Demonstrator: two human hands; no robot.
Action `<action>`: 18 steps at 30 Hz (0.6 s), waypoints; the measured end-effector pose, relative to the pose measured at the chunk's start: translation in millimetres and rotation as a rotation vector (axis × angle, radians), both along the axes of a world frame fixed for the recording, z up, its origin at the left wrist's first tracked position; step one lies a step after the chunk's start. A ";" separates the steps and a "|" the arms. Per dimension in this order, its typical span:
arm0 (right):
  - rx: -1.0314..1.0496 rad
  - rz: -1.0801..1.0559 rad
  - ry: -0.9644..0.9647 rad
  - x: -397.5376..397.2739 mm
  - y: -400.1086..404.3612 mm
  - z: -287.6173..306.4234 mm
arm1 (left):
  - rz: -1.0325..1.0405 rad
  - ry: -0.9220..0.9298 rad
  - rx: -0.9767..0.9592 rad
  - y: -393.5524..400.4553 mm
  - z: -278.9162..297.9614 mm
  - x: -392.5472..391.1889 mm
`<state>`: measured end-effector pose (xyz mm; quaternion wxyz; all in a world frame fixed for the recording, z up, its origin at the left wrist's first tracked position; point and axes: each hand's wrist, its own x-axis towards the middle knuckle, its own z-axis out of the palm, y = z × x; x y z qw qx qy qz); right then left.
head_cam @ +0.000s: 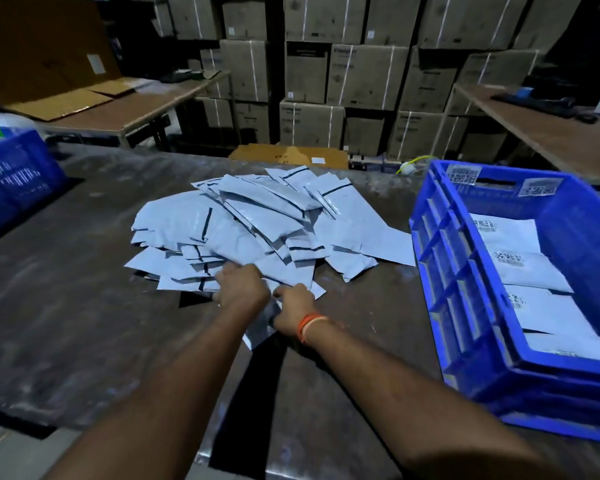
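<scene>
A loose pile of pale grey mailer bags (257,223) with black strips lies spread over the middle of the dark table (84,306). My left hand (243,287) and my right hand (293,308) meet at the pile's near edge, fingers curled on one mailer bag (258,332) whose lower corner sticks out beneath them. An orange band circles my right wrist. To the right stands a blue plastic crate (465,306) holding several flat white packets with barcode labels (510,237).
A second blue crate (14,178) sits at the table's left edge. Behind stand wooden tables (136,109) with flattened cardboard, and a wall of stacked cartons (361,74). A flat carton (288,155) lies past the table's far edge.
</scene>
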<state>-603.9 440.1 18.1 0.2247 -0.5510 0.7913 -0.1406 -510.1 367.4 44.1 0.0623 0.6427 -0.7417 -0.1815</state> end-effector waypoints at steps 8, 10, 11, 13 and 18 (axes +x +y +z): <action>-0.023 0.016 0.061 1.0 12.7 -23.7 | 0.318 0.161 0.145 -2.1 -27.4 28.5; -0.041 0.009 0.050 3.5 19.0 -25.9 | 0.302 0.230 0.195 -1.1 -29.6 29.5; -0.040 0.011 0.050 4.9 21.6 -26.8 | 0.285 0.263 0.214 -1.1 -31.0 29.3; -0.025 0.024 0.051 5.8 26.7 -31.0 | 0.274 0.312 0.243 4.6 -31.5 29.5; -0.011 0.075 0.022 -4.4 50.0 -42.2 | 0.327 0.616 0.321 24.8 -50.1 25.4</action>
